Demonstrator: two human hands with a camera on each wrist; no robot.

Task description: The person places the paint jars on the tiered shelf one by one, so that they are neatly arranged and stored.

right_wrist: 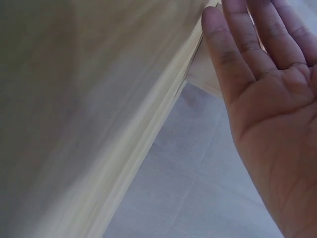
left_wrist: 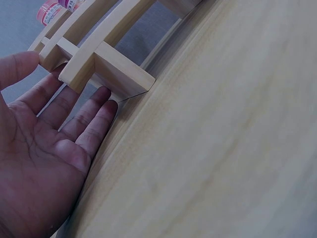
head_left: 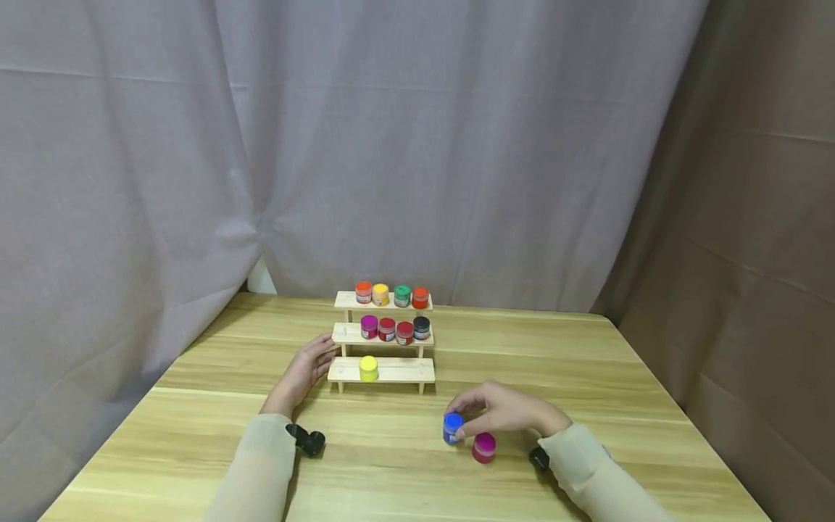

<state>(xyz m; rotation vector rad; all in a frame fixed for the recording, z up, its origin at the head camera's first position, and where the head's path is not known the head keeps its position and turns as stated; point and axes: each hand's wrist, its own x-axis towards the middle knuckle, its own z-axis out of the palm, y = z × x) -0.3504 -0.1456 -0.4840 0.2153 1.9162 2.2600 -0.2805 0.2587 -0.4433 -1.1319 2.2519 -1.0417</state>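
Around a small blue paint jar (head_left: 453, 428), the thumb and fingers of my right hand (head_left: 505, 408) close in a pinch, low over the table or at its surface. A magenta paint jar (head_left: 484, 448) stands just beside it, under the hand. The right wrist view shows the palm and long fingers of this right hand (right_wrist: 272, 94), with no jar visible. My left hand (head_left: 306, 371) lies at the left side of a three-tier wooden stand (head_left: 404, 371). In the left wrist view, the left hand's (left_wrist: 44, 134) fingers are extended and loose beside the stand's legs (left_wrist: 121, 74).
A yellow jar (head_left: 368, 368) stands on the lowest tier. The middle tier carries magenta, red and black jars (head_left: 421, 328). Orange, yellow, green (head_left: 402, 296) and red jars line the top tier. Grey curtains (head_left: 430, 145) hang behind the wooden table (head_left: 378, 464).
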